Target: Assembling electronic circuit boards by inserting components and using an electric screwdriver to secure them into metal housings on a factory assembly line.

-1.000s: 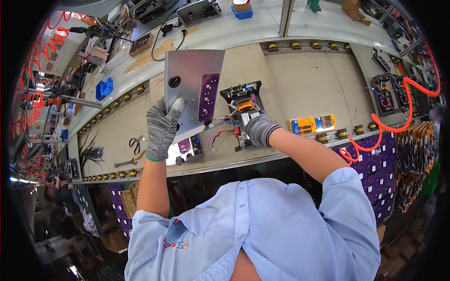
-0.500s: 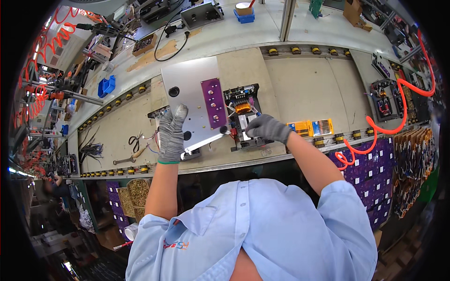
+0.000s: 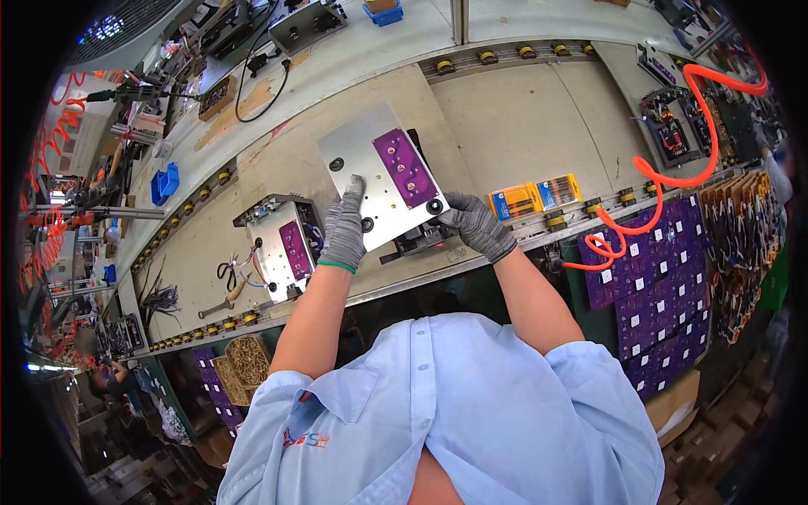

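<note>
The left hand (image 3: 343,229) grips a metal plate (image 3: 389,212) by its left edge, thumb on top; the right hand (image 3: 481,225) pinches its near right corner. The plate, bearing a purple board (image 3: 403,167), is over a black frame (image 3: 412,241) on the bench (image 3: 522,118); an orange hose (image 3: 732,82) curls at right.

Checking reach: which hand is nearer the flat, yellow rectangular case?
Right. The right hand is just left of the case; the left hand is farther left, holding the silver metal panel.
</note>
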{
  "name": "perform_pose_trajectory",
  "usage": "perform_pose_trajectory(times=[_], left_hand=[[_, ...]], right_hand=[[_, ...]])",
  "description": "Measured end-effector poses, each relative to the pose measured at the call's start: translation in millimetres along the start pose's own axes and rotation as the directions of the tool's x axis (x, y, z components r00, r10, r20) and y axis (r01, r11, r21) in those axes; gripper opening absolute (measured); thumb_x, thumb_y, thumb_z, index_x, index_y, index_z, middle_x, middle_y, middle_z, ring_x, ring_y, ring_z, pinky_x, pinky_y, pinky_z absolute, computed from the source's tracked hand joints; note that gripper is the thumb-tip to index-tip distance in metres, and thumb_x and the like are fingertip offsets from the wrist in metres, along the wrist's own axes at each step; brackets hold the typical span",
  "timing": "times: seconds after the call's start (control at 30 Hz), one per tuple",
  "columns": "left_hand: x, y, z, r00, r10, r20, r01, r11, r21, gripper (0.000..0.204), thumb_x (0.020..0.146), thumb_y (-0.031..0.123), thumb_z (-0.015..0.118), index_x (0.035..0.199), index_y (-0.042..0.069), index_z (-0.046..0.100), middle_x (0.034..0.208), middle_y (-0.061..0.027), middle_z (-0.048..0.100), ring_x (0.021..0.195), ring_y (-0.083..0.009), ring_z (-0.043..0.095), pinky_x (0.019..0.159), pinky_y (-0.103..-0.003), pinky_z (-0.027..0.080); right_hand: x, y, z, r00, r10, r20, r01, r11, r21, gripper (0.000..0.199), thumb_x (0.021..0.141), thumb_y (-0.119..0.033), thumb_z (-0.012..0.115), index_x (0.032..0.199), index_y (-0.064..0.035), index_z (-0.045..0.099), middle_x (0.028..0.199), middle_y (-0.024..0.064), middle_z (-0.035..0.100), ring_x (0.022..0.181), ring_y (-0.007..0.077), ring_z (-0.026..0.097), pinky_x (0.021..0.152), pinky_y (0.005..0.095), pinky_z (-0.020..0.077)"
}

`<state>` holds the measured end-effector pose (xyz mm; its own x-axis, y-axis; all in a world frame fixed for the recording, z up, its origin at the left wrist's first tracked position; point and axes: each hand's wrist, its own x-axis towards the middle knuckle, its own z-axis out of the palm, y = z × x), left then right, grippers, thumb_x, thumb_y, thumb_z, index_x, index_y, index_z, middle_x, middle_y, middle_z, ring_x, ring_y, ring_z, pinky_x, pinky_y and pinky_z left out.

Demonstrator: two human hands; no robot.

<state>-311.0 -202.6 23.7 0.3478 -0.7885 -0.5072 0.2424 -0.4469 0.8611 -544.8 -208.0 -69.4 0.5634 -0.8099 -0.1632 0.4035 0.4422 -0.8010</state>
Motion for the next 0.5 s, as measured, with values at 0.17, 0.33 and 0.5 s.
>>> perform_pose_trajectory(times=[0.17,0.33,0.5], left_hand=[[-2,-13,3,0.999,-0.006,0.046,0.012,0.990,-0.138,0.047,0.089,0.038,0.072,0.119,0.005,0.058,0.101,-0.0083,0.064,0.080,-0.0169,0.065,0.065,-0.032,0.057],[-1,-14,1,0.979,0.203,0.034,-0.203,0.979,0.013,0.045,0.091,0.041,0.070,0.113,0.002,0.063,0.096,-0.0065,0.066,0.080,-0.0139,0.061,0.072,-0.030,0.051],[-12,2,-2,0.892,0.431,0.138,-0.450,0.876,0.173,0.047,0.091,0.042,0.070,0.110,-0.001,0.067,0.096,-0.0063,0.069,0.083,-0.0120,0.058,0.078,-0.030,0.048]], right_hand=[[-4,-2,-2,0.999,0.025,-0.022,-0.024,0.999,0.042,0.047,0.087,-0.028,0.074,0.124,-0.0013,0.062,0.112,0.0075,0.068,0.098,0.0171,0.066,0.086,0.0317,0.0539],[-4,-14,-3,0.995,0.095,0.024,-0.096,0.995,0.014,0.049,0.086,-0.035,0.071,0.120,-0.0013,0.064,0.104,0.0063,0.068,0.093,0.0169,0.065,0.083,0.0339,0.0532],[1,-38,19,0.970,0.232,-0.066,-0.240,0.956,-0.166,0.042,0.085,-0.029,0.072,0.116,-0.0013,0.066,0.093,0.0025,0.066,0.086,0.0119,0.060,0.080,0.0276,0.0492]])
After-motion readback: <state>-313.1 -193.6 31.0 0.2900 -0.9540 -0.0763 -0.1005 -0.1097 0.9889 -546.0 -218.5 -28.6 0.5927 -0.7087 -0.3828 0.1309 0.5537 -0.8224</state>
